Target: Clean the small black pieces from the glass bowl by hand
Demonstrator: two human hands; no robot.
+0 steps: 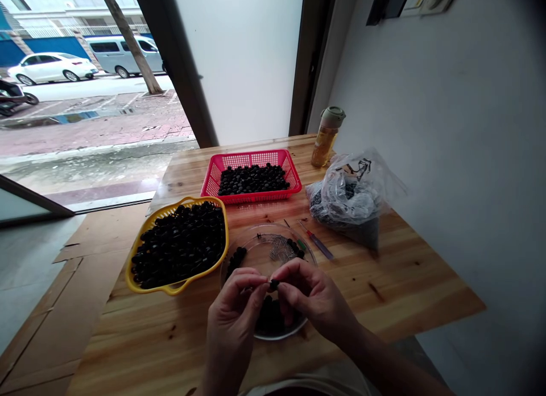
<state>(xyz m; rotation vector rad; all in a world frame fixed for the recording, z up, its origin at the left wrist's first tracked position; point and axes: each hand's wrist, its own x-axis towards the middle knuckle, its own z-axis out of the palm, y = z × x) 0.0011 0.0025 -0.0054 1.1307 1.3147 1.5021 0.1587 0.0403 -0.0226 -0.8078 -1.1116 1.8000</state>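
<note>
Over a round clear plastic tray, my left hand and my right hand meet fingertip to fingertip. Both pinch one small black round part, whose exact kind is too small to make out. Beneath my hands a pile of black parts lies in the tray, partly hidden by the fingers. Further back in it are a tangle of thin metal pieces, a few black parts at the right and a short row of black parts at the left.
A yellow basket heaped with black round parts stands left of the tray; a red basket of similar parts is behind. A screwdriver, a plastic bag of dark parts and a drink bottle are at the right, near the wall.
</note>
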